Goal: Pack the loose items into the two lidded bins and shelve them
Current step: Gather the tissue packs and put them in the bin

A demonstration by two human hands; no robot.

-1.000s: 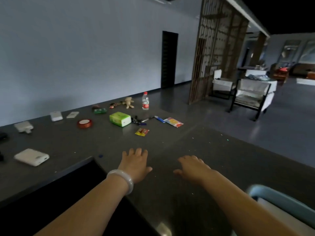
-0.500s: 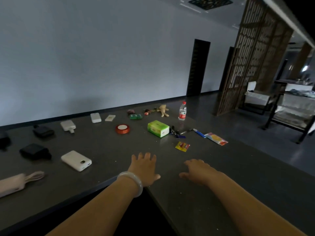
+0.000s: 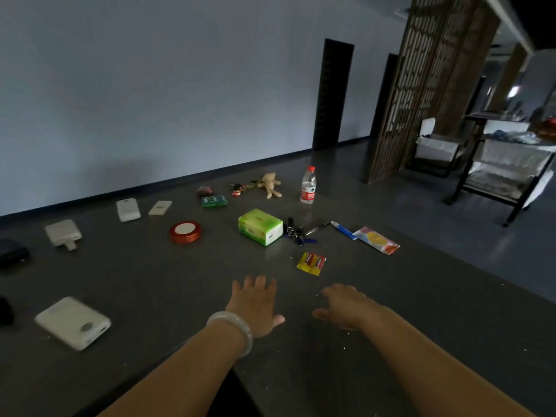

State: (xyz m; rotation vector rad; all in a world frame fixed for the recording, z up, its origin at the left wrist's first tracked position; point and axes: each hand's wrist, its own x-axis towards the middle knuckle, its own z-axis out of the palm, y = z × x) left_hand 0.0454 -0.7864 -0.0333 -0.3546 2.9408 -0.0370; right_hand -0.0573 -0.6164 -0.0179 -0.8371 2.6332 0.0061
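Note:
Loose items lie scattered over a dark grey table (image 3: 150,281). My left hand (image 3: 255,305), with a pale bangle on the wrist, hovers palm down with fingers spread and holds nothing. My right hand (image 3: 346,305) hovers beside it, fingers relaxed and empty. Just beyond them lies a yellow battery pack (image 3: 311,263). Farther off are a green tissue pack (image 3: 260,227), a bunch of keys (image 3: 296,233), a red tape roll (image 3: 185,232), a water bottle (image 3: 308,185), a plush toy (image 3: 270,184) and a white power bank (image 3: 73,322). No bin is in view.
White chargers (image 3: 63,233) and dark pouches (image 3: 12,254) lie at the left. A pen (image 3: 341,229) and a snack packet (image 3: 376,239) lie at the right. Beyond the table's right edge are open floor, a wooden lattice screen (image 3: 421,85) and chairs (image 3: 505,173).
The view has swung left and closer to the table, and more items show at the left. Both hands stay open above the table, slightly nearer the items. The blue-rimmed object at lower right has left the view.

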